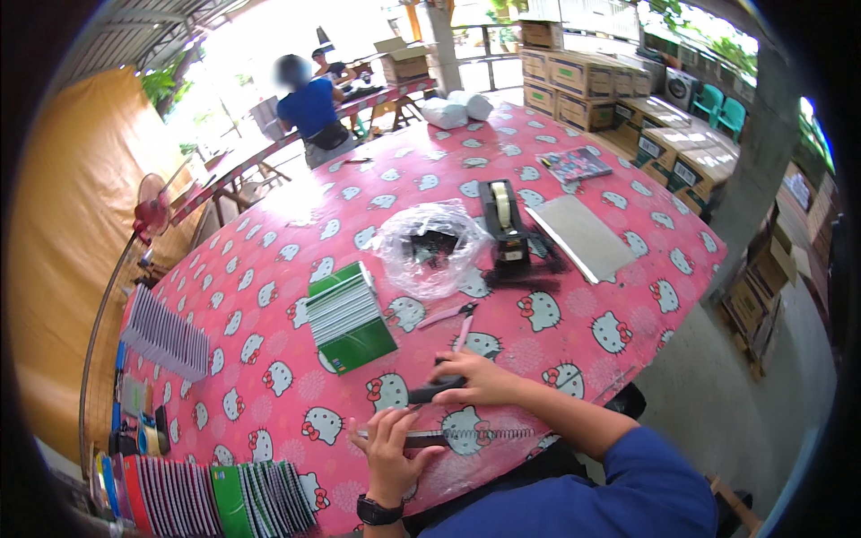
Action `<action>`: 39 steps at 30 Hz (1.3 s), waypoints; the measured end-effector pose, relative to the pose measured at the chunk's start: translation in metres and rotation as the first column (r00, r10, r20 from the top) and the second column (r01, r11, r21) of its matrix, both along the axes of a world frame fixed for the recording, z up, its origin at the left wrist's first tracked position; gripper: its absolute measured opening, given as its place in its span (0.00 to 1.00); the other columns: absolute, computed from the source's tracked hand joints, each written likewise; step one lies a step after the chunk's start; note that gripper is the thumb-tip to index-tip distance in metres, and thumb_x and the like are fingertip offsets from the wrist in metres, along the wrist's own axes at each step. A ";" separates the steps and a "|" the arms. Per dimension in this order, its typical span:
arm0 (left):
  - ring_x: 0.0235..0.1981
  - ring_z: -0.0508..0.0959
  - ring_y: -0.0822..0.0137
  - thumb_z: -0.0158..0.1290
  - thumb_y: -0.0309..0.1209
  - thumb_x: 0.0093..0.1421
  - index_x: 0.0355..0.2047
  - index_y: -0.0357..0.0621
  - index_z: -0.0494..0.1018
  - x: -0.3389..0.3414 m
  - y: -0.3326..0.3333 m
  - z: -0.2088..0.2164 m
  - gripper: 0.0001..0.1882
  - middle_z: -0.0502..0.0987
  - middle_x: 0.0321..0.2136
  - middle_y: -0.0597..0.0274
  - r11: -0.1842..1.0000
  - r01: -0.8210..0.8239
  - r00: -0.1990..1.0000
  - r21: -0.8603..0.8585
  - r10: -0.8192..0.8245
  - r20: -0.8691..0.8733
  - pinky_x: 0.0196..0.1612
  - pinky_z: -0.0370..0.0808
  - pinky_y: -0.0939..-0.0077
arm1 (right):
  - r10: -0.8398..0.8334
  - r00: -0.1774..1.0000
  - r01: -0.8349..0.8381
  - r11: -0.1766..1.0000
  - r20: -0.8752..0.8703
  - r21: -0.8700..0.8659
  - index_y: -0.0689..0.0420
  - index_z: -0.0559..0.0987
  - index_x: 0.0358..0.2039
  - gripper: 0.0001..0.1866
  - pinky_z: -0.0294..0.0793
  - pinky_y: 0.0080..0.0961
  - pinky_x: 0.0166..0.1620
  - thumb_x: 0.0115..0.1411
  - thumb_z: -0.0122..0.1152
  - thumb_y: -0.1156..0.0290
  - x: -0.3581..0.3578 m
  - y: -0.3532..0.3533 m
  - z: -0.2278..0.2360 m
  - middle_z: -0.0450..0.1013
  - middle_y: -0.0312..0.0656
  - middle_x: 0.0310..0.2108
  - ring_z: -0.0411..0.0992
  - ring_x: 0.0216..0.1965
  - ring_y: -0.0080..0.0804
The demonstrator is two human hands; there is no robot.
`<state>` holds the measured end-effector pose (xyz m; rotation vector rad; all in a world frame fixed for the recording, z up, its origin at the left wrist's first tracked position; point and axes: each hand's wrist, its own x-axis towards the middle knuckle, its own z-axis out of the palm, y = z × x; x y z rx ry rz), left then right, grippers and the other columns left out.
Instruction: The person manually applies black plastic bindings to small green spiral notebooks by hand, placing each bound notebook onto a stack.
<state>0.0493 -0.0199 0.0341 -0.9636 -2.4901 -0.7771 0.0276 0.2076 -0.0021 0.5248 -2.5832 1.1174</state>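
Observation:
Near the table's front edge my left hand grips a narrow dark strip, its fingers on the far side and its thumb on the near side. A long spiral coil runs out to the right from the strip. My right hand is closed round a black hand-held piece, just beyond the strip; its exact kind is not clear. Just past the right hand lie pink-handled pliers. A stack of green-covered notebooks lies farther left.
A tape dispenser, clear plastic wrap and a grey board lie beyond the pliers. Rows of notebooks and more notebooks line the left side. Cartons stand behind; a person in blue sits at another table.

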 end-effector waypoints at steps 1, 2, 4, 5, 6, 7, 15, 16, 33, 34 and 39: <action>0.39 0.74 0.60 0.66 0.39 0.41 0.27 0.48 0.75 -0.002 -0.007 -0.003 0.15 0.76 0.31 0.66 0.999 -0.015 1.000 0.034 0.014 0.009 0.59 0.51 0.53 | 0.265 0.945 -0.178 0.909 0.193 -0.376 0.55 0.77 0.43 0.27 0.61 0.40 0.58 0.50 0.65 0.48 0.010 0.011 0.007 0.66 0.60 0.51 0.66 0.52 0.54; 0.38 0.74 0.61 0.67 0.37 0.38 0.26 0.48 0.74 -0.005 -0.012 -0.008 0.16 0.75 0.30 0.66 0.997 -0.020 1.000 0.073 0.019 0.019 0.60 0.48 0.50 | 0.546 0.792 -0.215 0.669 0.273 -0.712 0.55 0.77 0.43 0.26 0.61 0.39 0.58 0.51 0.65 0.49 0.015 0.016 0.016 0.67 0.58 0.52 0.66 0.53 0.51; 0.34 0.74 0.62 0.67 0.34 0.35 0.22 0.49 0.74 -0.012 -0.021 -0.025 0.14 0.75 0.26 0.67 0.993 -0.031 0.999 0.110 0.027 0.033 0.60 0.50 0.51 | 0.597 0.754 -0.329 0.705 0.275 -0.628 0.56 0.78 0.43 0.24 0.60 0.39 0.58 0.52 0.65 0.52 0.022 0.005 0.020 0.67 0.56 0.53 0.65 0.55 0.48; 0.34 0.74 0.63 0.67 0.33 0.35 0.22 0.49 0.74 -0.013 -0.021 -0.027 0.14 0.74 0.25 0.67 0.995 -0.011 1.000 0.095 0.009 0.022 0.60 0.50 0.52 | 0.628 0.726 -0.417 0.725 0.279 -0.548 0.57 0.79 0.42 0.22 0.59 0.38 0.59 0.52 0.64 0.54 0.027 0.000 0.017 0.66 0.54 0.55 0.65 0.56 0.45; 0.33 0.74 0.64 0.67 0.32 0.34 0.21 0.49 0.74 -0.013 -0.021 -0.028 0.13 0.74 0.24 0.68 0.997 0.010 1.000 0.079 -0.011 0.011 0.59 0.50 0.52 | 0.638 0.713 -0.419 0.720 0.290 -0.554 0.57 0.79 0.42 0.22 0.59 0.38 0.59 0.52 0.64 0.54 0.026 -0.001 0.015 0.66 0.54 0.55 0.65 0.56 0.45; 0.32 0.74 0.65 0.67 0.31 0.34 0.19 0.49 0.73 -0.013 -0.019 -0.028 0.12 0.74 0.23 0.68 0.992 -0.002 1.000 0.125 -0.002 0.028 0.59 0.51 0.53 | 0.442 0.834 -0.325 0.877 0.330 -0.353 0.57 0.80 0.40 0.20 0.61 0.36 0.57 0.54 0.63 0.55 0.023 0.001 0.012 0.67 0.53 0.55 0.65 0.56 0.43; 0.31 0.75 0.66 0.68 0.32 0.35 0.25 0.49 0.74 -0.011 -0.018 -0.026 0.17 0.74 0.22 0.70 0.983 -0.024 0.996 0.181 0.009 0.084 0.59 0.53 0.54 | 0.450 0.831 -0.246 0.825 0.328 -0.510 0.60 0.80 0.36 0.18 0.70 0.29 0.47 0.54 0.64 0.57 0.009 -0.001 0.017 0.74 0.50 0.44 0.72 0.45 0.37; 0.30 0.75 0.66 0.69 0.32 0.34 0.29 0.49 0.73 -0.009 -0.019 -0.026 0.20 0.74 0.22 0.70 0.970 -0.058 0.990 0.235 0.025 0.142 0.59 0.52 0.54 | 0.605 0.762 -0.285 0.635 0.232 -0.718 0.60 0.80 0.36 0.18 0.70 0.29 0.47 0.54 0.64 0.57 0.012 -0.003 0.020 0.74 0.50 0.42 0.73 0.43 0.37; 0.40 0.70 0.72 0.64 0.17 0.45 0.35 0.46 0.61 -0.020 -0.042 -0.087 0.24 0.67 0.34 0.65 0.677 -0.256 0.679 0.690 -0.382 0.627 0.48 0.70 0.75 | 0.670 0.679 -0.361 0.660 0.300 -0.659 0.60 0.80 0.36 0.18 0.62 0.35 0.56 0.53 0.62 0.58 0.002 -0.020 0.032 0.70 0.50 0.51 0.67 0.52 0.38; 0.40 0.70 0.72 0.65 0.18 0.45 0.34 0.46 0.61 -0.020 -0.044 -0.091 0.23 0.67 0.34 0.65 0.708 -0.230 0.708 0.668 -0.350 0.614 0.48 0.70 0.75 | 0.506 0.792 -0.335 0.828 0.341 -0.450 0.61 0.80 0.37 0.21 0.62 0.35 0.56 0.54 0.61 0.55 -0.003 -0.021 0.028 0.69 0.52 0.52 0.67 0.52 0.39; 0.35 0.72 0.74 0.68 0.29 0.46 0.36 0.43 0.63 -0.020 -0.040 -0.091 0.24 0.71 0.32 0.65 0.629 -0.225 0.710 0.744 -0.417 0.567 0.39 0.73 0.77 | 0.733 0.665 -0.367 0.487 0.142 -0.792 0.63 0.79 0.38 0.21 0.63 0.35 0.56 0.59 0.56 0.54 0.006 -0.019 0.025 0.69 0.52 0.53 0.67 0.53 0.40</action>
